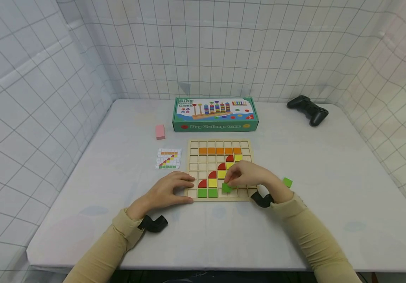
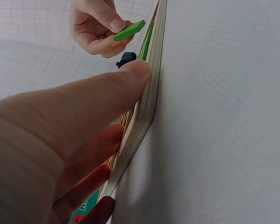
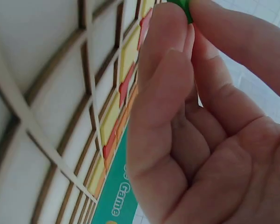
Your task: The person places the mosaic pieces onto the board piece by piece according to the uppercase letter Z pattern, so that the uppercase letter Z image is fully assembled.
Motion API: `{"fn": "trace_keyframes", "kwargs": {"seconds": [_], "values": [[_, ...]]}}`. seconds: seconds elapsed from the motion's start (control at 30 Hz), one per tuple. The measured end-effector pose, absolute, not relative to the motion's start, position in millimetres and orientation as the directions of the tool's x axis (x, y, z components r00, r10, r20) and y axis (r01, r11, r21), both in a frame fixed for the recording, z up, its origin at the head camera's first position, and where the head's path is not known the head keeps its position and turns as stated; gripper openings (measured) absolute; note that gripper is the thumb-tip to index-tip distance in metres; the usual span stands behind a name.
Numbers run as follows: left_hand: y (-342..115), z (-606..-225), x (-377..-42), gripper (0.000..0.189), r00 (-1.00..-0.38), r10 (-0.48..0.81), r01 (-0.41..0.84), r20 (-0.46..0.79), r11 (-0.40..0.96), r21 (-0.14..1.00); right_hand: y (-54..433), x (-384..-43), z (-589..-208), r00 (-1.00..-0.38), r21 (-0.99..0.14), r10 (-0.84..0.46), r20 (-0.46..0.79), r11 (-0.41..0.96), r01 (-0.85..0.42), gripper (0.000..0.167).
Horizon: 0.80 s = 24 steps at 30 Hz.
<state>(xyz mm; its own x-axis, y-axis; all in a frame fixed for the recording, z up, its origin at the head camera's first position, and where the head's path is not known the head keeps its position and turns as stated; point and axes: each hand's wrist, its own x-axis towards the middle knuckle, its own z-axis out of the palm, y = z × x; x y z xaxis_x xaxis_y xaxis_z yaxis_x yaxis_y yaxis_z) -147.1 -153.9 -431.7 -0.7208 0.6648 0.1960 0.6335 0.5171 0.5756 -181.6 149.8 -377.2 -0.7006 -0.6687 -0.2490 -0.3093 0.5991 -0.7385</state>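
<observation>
The right hand (image 1: 247,173) pinches a green square tile (image 1: 226,188) between thumb and fingertips, just over the front row of a wooden grid board (image 1: 193,160). In the left wrist view this tile (image 2: 129,31) is tilted above the board. At the board's front left corner rests the left hand (image 1: 169,189), its thumb (image 2: 136,70) on the front edge and its fingers along the left side. Two green tiles (image 1: 207,193) lie in the front row. Red quarter-round pieces (image 1: 213,174) and yellow squares (image 1: 222,174) climb diagonally to an orange row (image 1: 220,151).
A pattern card (image 1: 168,158) lies left of the board, with a pink block (image 1: 160,132) behind it. The green game box (image 1: 215,114) stands behind the board. One loose green tile (image 1: 287,182) is right of the right wrist; a black game controller (image 1: 308,110) sits back right.
</observation>
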Motion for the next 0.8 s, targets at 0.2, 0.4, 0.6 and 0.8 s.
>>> {"fn": "trace_keyframes", "kwargs": {"seconds": [0.2, 0.4, 0.6, 0.8], "values": [[-154.3, -431.8, -147.1, 0.045, -0.719, 0.665, 0.638, 0.202, 0.517, 0.57, 142.1, -178.0, -383.1, -0.704, -0.723, -0.669, -0.239, 0.606, -0.331, 0.006], [-154.7, -431.7, -147.5, 0.045, -0.717, 0.667, 0.641, 0.204, 0.516, 0.568, 139.6, -178.9, -388.1, -0.688, -0.719, -0.688, -0.233, 0.598, -0.355, 0.005], [-155.7, -431.8, -147.6, 0.046, -0.716, 0.667, 0.643, 0.206, 0.514, 0.568, 147.3, -179.4, -377.8, -0.712, -0.694, -0.662, -0.234, 0.627, -0.355, 0.009], [-155.3, -433.0, -147.7, 0.046, -0.711, 0.669, 0.649, 0.216, 0.506, 0.568, 173.3, -183.3, -361.6, -0.743, -0.736, -0.636, -0.211, 0.603, -0.307, 0.018]]}}
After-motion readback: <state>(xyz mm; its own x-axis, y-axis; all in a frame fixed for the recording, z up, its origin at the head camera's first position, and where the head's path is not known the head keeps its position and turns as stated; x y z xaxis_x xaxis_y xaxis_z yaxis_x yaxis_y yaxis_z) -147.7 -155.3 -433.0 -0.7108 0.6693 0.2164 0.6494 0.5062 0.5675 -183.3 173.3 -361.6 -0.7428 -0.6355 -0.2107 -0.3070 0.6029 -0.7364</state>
